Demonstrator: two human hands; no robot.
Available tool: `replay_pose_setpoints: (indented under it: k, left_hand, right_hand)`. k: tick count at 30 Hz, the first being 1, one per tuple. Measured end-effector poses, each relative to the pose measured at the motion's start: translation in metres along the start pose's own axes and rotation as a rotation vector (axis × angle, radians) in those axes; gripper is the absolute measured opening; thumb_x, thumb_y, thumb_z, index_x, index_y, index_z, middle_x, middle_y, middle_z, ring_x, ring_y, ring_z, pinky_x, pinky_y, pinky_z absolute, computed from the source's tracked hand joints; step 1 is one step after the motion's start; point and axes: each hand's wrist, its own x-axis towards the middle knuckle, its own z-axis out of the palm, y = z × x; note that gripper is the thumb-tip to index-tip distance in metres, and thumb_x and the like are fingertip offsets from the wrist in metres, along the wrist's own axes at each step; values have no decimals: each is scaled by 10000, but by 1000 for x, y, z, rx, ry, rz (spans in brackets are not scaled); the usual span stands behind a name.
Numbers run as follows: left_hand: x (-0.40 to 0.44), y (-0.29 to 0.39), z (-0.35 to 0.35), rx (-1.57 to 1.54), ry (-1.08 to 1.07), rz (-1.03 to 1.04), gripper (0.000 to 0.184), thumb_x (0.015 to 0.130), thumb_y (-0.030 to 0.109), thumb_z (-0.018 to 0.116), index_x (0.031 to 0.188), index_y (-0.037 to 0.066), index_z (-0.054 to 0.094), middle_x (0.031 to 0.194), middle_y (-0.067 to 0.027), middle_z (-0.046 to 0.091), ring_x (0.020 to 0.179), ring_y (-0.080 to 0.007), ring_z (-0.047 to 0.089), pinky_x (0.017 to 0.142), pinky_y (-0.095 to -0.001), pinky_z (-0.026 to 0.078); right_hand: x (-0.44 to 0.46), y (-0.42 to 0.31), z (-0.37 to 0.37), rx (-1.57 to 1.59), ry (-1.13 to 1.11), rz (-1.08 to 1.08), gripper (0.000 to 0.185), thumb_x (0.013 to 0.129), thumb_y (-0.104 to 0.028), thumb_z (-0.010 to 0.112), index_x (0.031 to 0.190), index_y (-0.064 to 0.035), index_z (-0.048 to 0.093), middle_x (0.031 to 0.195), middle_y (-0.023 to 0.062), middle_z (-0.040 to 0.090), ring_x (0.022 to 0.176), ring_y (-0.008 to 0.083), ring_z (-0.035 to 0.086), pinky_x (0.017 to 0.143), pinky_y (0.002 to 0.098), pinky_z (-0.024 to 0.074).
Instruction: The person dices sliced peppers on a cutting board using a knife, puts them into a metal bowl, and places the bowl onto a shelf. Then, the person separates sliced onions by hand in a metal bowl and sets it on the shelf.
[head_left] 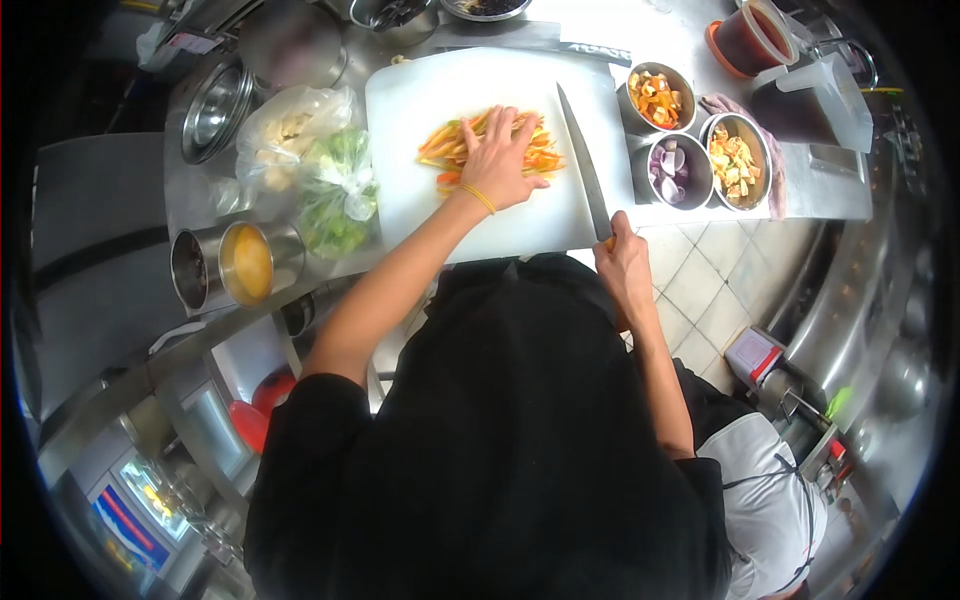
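A white cutting board [410, 110] lies on the metal counter. Thin orange and yellow vegetable strips [545, 160] are heaped at its middle. My left hand [500, 158] rests on the heap with its fingers spread, a yellow band round the wrist. My right hand [624, 262] is closed round the handle of a long knife [583, 160] near the board's lower right corner. The blade points away from me along the right side of the board, apart from the strips.
Right of the board stand metal bowls of orange pieces [656, 97], purple onion [668, 172] and pale chopped pieces [735, 160]. Bags of green vegetables [335, 225] and pale pieces [285, 140] lie left. A person in a white apron [765, 490] is at lower right.
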Motion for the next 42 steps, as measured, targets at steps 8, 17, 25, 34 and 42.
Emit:
replay_pose_setpoints:
  k: [8,17,25,34,42]
  left_hand:
    - [28,-15,22,-245,303,23,180,853,126,581,1009,54,637,1062,-96,634,1035,-286,593,974,-504,394]
    - [31,-17,30,-192,449,147,100,762,54,620,855,62,655,886,-66,634,877,-244,613,789,-380,460]
    - [31,-19,27,-199,480,162,43,750,57,624,786,76,611,809,-54,589,827,-233,599,745,-383,440]
    - [28,-21,28,-223,488,159,50,745,49,625,776,64,588,821,-61,578,824,-242,594,728,-381,434]
    - [25,-19,26,-279,519,133,49,742,45,612,780,53,583,826,-84,582,810,-259,582,750,-388,448]
  right_hand:
    - [7,-40,-13,-327,-108,-46,246,828,-3,514,1045,-7,398,673,264,620,644,463,616,598,541,489]
    - [4,-39,13,-475,-212,-13,219,828,6,461,1037,-4,395,672,253,619,645,454,624,578,547,487]
    - [41,-52,8,-382,-162,-127,227,815,8,456,1030,8,382,661,297,604,654,511,603,605,582,472]
    - [64,-37,35,-357,-171,-114,205,853,-22,463,1037,11,378,692,321,600,692,518,603,632,588,472]
    - [13,-53,6,-421,-251,-53,284,801,18,467,1073,25,384,708,320,614,701,507,619,650,578,485]
